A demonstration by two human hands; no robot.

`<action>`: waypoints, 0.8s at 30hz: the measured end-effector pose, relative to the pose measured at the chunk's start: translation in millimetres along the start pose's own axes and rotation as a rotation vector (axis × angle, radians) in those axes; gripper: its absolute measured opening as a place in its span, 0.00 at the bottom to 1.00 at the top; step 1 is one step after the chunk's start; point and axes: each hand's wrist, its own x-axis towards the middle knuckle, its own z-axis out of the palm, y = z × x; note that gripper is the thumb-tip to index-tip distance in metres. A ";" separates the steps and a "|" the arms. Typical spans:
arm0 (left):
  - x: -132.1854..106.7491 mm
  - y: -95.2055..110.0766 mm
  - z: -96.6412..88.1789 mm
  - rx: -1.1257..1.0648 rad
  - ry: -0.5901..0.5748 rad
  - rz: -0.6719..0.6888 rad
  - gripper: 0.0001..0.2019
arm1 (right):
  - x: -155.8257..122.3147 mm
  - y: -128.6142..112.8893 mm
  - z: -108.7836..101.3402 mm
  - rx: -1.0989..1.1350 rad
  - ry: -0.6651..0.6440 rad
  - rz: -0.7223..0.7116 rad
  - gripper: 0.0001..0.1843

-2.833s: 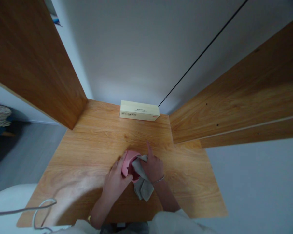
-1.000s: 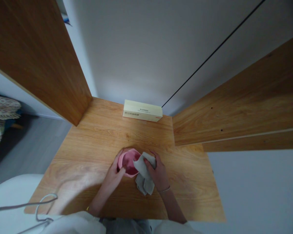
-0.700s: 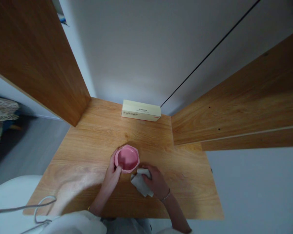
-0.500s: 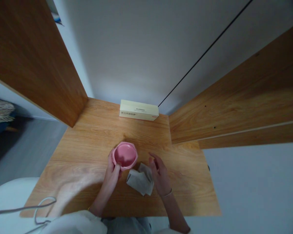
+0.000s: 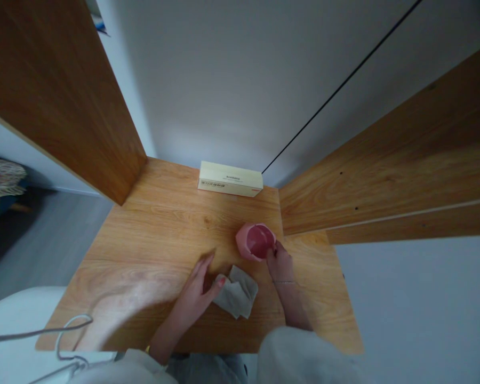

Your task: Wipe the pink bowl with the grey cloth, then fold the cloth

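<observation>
A pink faceted bowl (image 5: 245,244) is tilted on the right side of the desk, and its hollow inside shows. My right hand (image 5: 280,260) grips it by the near right rim. Whether the bowl touches the wood I cannot tell. My left hand (image 5: 196,290) holds nothing, its fingers and thumb spread apart. Its thumb reaches over the left edge of a crumpled grey cloth (image 5: 238,293), which lies between my two hands.
A long cream box (image 5: 230,180) stands at the back of the wooden desk (image 5: 164,213), against the wall. Wooden panels rise at left (image 5: 76,101) and right (image 5: 384,160). A grey cable (image 5: 36,332) crosses the lower left, above a white chair (image 5: 12,309).
The bowl has passed from my left hand to my right hand and moved right, now tilted. My left hand has let go and opened near the cloth.
</observation>
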 end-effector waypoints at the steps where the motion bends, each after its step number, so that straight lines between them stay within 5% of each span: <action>1: -2.2 -4.1 -2.9 0.013 -0.025 -0.002 0.29 | 4.1 4.3 0.9 -0.018 0.007 0.010 0.17; 6: -13.7 -14.8 -0.2 0.009 -0.113 -0.028 0.30 | 12.3 16.4 13.0 -0.013 0.007 0.009 0.16; 12: -14.3 -16.7 16.1 0.055 -0.082 -0.092 0.28 | 2.7 19.4 15.3 0.275 0.012 0.032 0.21; 15: -10.4 -15.1 15.0 0.108 -0.084 -0.139 0.17 | -24.8 15.2 4.6 0.401 0.093 -0.078 0.26; 19: -7.4 -10.3 10.2 0.190 -0.122 -0.171 0.11 | -84.1 10.0 -4.9 0.421 0.083 -0.309 0.15; 21: -8.6 -5.1 11.8 0.088 -0.137 -0.211 0.12 | -111.5 10.6 -3.8 0.421 0.016 -0.456 0.14; 24: -14.3 10.0 21.5 -0.268 -0.193 -0.260 0.18 | -135.5 14.6 1.7 0.382 -0.069 -0.602 0.29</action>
